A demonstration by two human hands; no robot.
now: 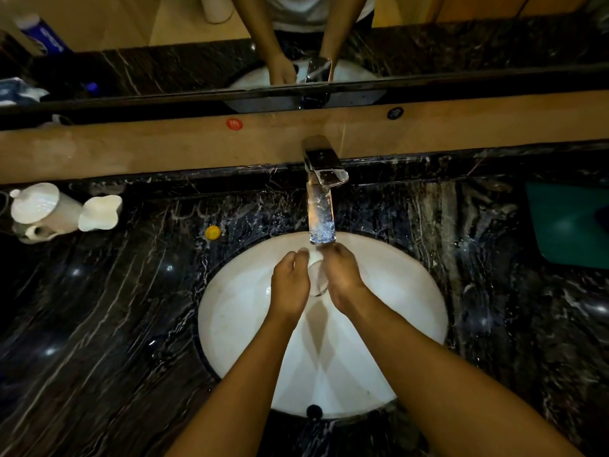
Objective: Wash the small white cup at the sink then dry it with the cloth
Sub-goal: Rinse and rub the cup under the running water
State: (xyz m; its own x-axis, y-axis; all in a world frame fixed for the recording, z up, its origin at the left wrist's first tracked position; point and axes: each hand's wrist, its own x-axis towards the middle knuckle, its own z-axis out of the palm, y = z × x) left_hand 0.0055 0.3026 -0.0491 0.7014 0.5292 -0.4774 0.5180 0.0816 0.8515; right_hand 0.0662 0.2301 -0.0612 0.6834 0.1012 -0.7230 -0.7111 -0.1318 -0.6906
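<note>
Small white cup (pixel 313 257) over the white sink (pixel 412 291), just below the tap (pixel 324 179), held between 2 hands. Left hand (pixel 290 285) curled round its left side, right hand (pixel 342 275) curled round its right side. Green cloth (pixel 570 225) flat on the dark marble counter (pixel 115 308), far right. White kettle (pixel 39 209) and small yellow object (pixel 212 232) at left.

Countertop (pixel 108 308): black marble, white veining. Sink basin (pixel 237 324): white. Small cup (pixel 314 257): white. Faucet (pixel 324 179): mirror-bright chrome. Backsplash ledge (pixel 131 150): tan, bearing a red round sticker (pixel 234 124). Teapot (pixel 43 209) and creamer (pixel 100 212): white. Small round object (pixel 212 232) on counter: yellow. Cloth (pixel 570 222) at right: teal green.
</note>
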